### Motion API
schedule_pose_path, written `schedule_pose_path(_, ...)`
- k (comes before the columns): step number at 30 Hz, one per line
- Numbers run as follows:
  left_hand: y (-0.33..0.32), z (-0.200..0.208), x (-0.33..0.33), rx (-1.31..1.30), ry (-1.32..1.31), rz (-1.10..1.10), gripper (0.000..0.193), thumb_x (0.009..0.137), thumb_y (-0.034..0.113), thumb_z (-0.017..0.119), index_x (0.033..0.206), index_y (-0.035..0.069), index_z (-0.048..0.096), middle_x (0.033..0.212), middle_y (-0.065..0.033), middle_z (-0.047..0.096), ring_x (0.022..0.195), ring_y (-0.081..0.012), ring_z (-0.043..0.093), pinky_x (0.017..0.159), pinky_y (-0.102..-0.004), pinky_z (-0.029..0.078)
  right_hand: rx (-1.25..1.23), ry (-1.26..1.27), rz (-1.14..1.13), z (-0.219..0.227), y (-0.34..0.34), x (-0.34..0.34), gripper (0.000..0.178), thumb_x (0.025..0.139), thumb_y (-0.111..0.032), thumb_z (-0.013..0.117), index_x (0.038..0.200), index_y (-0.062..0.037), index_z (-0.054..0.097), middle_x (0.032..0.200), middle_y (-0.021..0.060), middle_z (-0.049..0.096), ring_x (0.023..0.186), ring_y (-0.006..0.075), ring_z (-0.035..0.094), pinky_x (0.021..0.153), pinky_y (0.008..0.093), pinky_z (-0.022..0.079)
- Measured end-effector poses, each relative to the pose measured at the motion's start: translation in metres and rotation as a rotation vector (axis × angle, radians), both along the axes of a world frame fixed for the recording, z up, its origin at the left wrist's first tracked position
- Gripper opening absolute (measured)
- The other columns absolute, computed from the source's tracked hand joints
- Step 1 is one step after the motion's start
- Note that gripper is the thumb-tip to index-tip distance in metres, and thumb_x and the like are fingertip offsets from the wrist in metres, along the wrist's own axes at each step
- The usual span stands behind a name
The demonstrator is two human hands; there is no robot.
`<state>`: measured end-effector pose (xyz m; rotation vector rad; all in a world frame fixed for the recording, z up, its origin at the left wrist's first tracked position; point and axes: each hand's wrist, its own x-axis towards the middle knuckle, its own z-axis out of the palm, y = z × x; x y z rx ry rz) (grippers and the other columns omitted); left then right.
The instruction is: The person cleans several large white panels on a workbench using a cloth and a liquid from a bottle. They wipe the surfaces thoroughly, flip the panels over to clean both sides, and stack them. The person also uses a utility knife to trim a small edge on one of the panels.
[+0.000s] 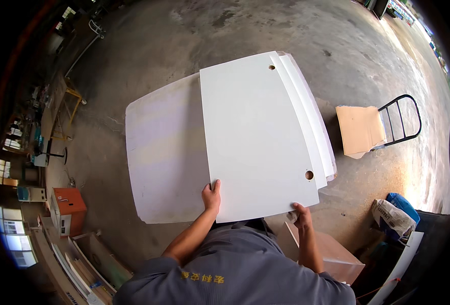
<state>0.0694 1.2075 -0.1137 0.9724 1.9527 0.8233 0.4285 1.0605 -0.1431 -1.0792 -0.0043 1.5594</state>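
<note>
A large white panel [255,137] with two round holes along its right side lies in front of me. My left hand [212,197] grips its near left edge, thumb on top and fingers hidden underneath. At the near edge, further right, my right hand [302,215] holds the panel with the thumb at the rim; its other fingers curl below. More white panels [316,142] show beneath it, stepped out to the right. Under them all is a wide pale board or tabletop [164,152] with rounded corners, its left part bare.
To the right stands a platform cart [404,122] with a black handle and flat cardboard [360,129] on it. A white and blue sack [394,216] lies at the lower right, near a brown box [332,254]. An orange box [68,206] and leaning boards [75,259] are at the left.
</note>
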Motion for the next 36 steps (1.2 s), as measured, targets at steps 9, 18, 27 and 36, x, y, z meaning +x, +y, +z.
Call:
schedule_pose_path(9,0.001,-0.039,0.027,-0.108,-0.050,-0.184,0.054,0.094,0.036,0.076,0.124,-0.005,0.059,0.119,-0.0206,0.067,0.110,-0.0340,0.064,0.096,-0.0438,0.051,-0.381,-0.337,0.610,0.017,0.022,0.097,0.076,0.086,-0.036,0.084,0.144,0.0003,0.049,0.122,0.0193,0.070,0.098,0.0270,0.070,0.083,0.0416,0.059)
schedule_pose_path(18,0.042,-0.084,0.031,-0.008,0.379,-0.719,0.119,0.080,0.036,0.085,0.165,0.000,0.009,0.169,-0.0250,0.021,0.157,-0.0412,0.020,0.127,-0.0550,0.019,-0.550,-1.483,0.353,-0.031,0.064,0.093,0.103,0.074,-0.031,0.093,0.155,0.0003,0.037,0.126,0.0305,0.067,0.118,0.0417,0.066,0.101,0.0467,0.052)
schedule_pose_path(27,0.064,-0.075,0.039,-0.012,0.438,-0.832,0.124,0.079,0.035,0.087,0.165,0.000,0.005,0.171,-0.0260,0.013,0.159,-0.0408,0.013,0.126,-0.0569,0.022,-0.471,-1.354,0.148,-0.064,0.053,0.092,0.081,0.074,-0.022,0.090,0.143,-0.0046,0.051,0.122,0.0252,0.071,0.114,0.0396,0.069,0.098,0.0446,0.054)
schedule_pose_path(36,0.057,-0.065,0.042,-0.055,0.484,-0.887,0.117,0.085,0.036,0.084,0.164,-0.002,0.006,0.171,-0.0269,0.013,0.158,-0.0404,0.016,0.128,-0.0498,0.023,-0.409,-1.384,0.212,-0.079,0.049,0.109,0.080,0.075,-0.013,0.089,0.143,-0.0035,0.049,0.116,0.0226,0.073,0.104,0.0312,0.072,0.090,0.0417,0.057)
